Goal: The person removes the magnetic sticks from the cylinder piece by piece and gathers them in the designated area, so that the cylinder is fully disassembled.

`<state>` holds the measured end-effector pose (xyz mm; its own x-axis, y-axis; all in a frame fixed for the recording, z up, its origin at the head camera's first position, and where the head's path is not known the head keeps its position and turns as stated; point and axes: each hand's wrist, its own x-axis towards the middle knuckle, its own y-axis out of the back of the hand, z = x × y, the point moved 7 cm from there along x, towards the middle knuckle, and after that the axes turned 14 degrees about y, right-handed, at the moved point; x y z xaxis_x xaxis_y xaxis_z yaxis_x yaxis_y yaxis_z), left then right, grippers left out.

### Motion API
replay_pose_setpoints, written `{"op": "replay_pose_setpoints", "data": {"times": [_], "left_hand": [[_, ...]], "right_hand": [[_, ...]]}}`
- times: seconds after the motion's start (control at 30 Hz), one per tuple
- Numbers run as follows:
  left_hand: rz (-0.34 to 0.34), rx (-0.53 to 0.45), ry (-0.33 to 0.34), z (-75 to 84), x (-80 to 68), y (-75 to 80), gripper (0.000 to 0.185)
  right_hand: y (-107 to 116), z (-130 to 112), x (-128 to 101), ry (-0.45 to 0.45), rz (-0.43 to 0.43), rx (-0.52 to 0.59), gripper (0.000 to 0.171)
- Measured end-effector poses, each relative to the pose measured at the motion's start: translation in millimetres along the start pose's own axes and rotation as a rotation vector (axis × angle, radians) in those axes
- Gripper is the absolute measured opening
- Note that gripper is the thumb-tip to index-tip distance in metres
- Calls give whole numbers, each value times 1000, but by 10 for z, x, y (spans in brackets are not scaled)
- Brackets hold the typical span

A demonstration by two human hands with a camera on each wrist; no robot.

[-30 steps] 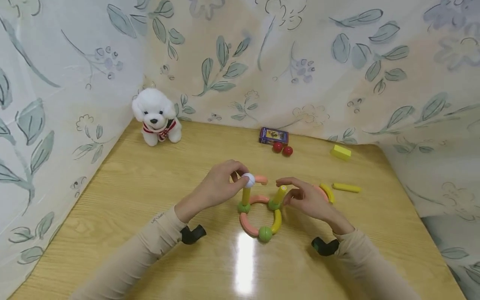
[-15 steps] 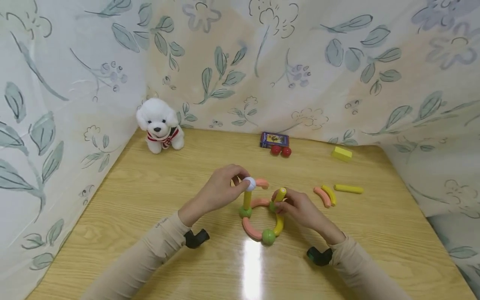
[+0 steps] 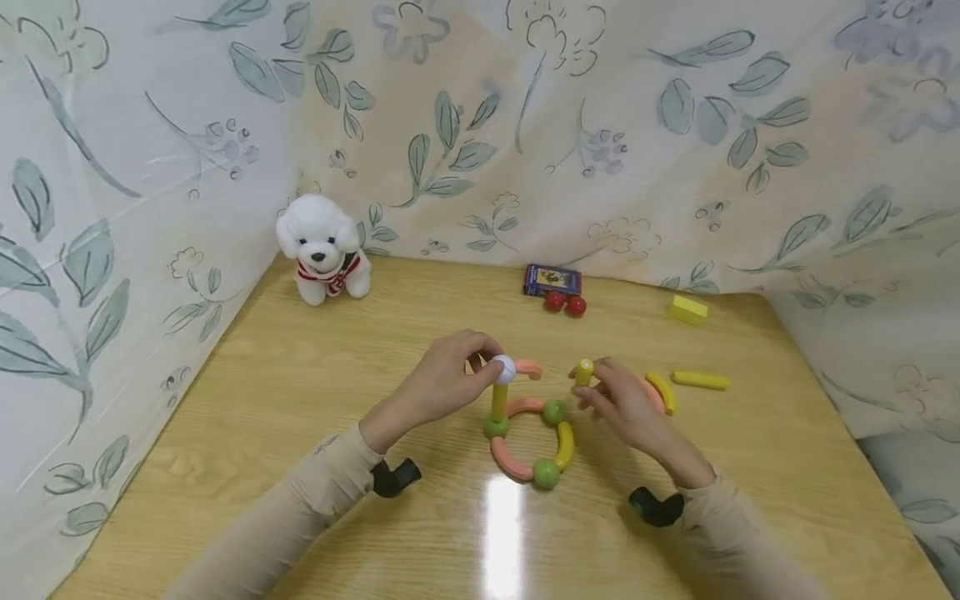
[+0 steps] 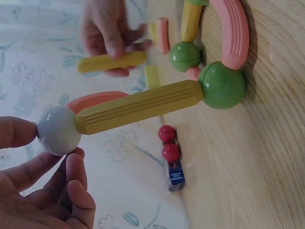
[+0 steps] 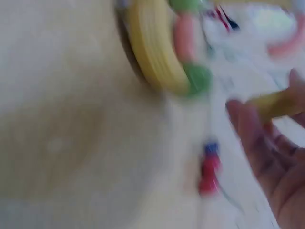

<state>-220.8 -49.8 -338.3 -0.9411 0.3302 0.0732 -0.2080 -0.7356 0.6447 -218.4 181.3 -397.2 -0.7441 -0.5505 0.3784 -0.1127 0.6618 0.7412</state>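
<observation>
On the left of the table a toy dog (image 3: 321,242) sits by the cloth wall. Well to the right of it comes the person's left hand (image 3: 442,379), thumb and fingertips pinching a white ball (image 3: 503,368). Under that ball the first rod (image 3: 499,402), yellow, stands nearly upright, its long axis running down to a green ball (image 3: 497,427) in the ring (image 3: 512,460) of arcs and balls lying flat on the table. A peach arm (image 3: 529,367) juts rightward from the white ball. Farther back lies a small box (image 3: 552,279) with two red balls (image 3: 575,307) before it. Next comes the second rod (image 3: 584,372), also yellow, in the air just beyond the ring's right side and apart from it; it too looks near upright, one end face up. The right hand (image 3: 626,406) pinches it between thumb and fingers, well apart from the left. I'd judge the rod light, stiff and hard to break, its grooves giving some grip; midway along looks the best hold, while the glossy balls could slip. Past that hand lie a loose arc (image 3: 662,392), a yellow block (image 3: 687,309) and a third rod (image 3: 700,380), its length running left to right.
</observation>
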Motion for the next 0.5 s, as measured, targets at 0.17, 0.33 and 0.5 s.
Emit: {"op": "replay_pose_setpoints", "data": {"times": [0.17, 0.33, 0.5], "left_hand": [[-38, 15, -19, 58, 54, -100, 16], [-46, 37, -4, 63, 61, -91, 15], [-25, 13, 10, -4, 10, -21, 15]], "right_hand": [[669, 370, -397, -77, 21, -443, 23], [940, 750, -756, -125, -53, -667, 25], [858, 904, -767, -60, -105, -788, 16]]}}
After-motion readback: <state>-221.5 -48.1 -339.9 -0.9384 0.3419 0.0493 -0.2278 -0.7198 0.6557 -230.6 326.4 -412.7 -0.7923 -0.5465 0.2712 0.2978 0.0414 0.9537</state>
